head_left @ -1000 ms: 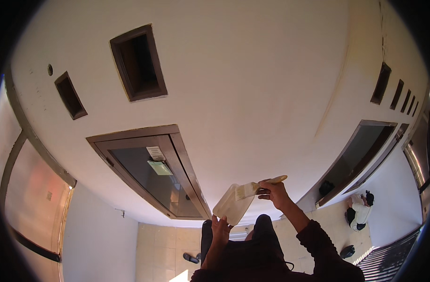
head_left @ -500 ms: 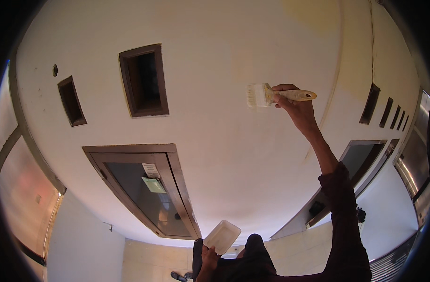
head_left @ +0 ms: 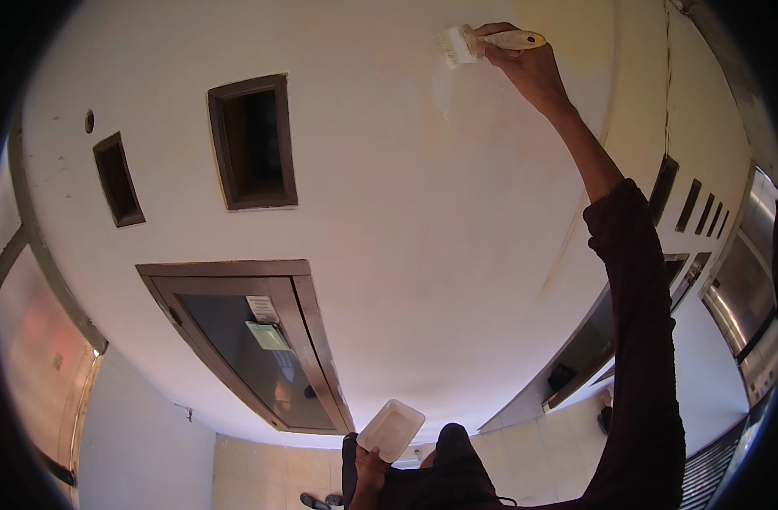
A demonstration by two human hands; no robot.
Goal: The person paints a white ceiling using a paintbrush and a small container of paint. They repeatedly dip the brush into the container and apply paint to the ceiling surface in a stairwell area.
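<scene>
High on the pale wall (head_left: pixel 389 170), my right hand (head_left: pixel 525 70) grips a wide paintbrush (head_left: pixel 464 44) near the base of its light handle. The bristles point left and touch or nearly touch the wall. A wet-looking streak runs down just beneath them. Low in front of my body, my left hand (head_left: pixel 371 468) holds a shallow white plastic tray (head_left: pixel 393 430) by its near edge. The tray is tilted; whether it contains paint is too hard to make out.
A brown-framed window or door with a glass pane (head_left: pixel 261 340) sits lower left. Above it is a brown-framed wall opening (head_left: pixel 255 140), with a smaller one (head_left: pixel 119 180) beside it. Several dark slots (head_left: pixel 688 206) line the right wall. Dark footwear (head_left: pixel 314 501) lies on the tiled floor.
My right hand has carried the paintbrush upward along the wall, leaving a wet-looking streak below it. The tray stays low in my left hand, and the whole view has shifted slightly.
</scene>
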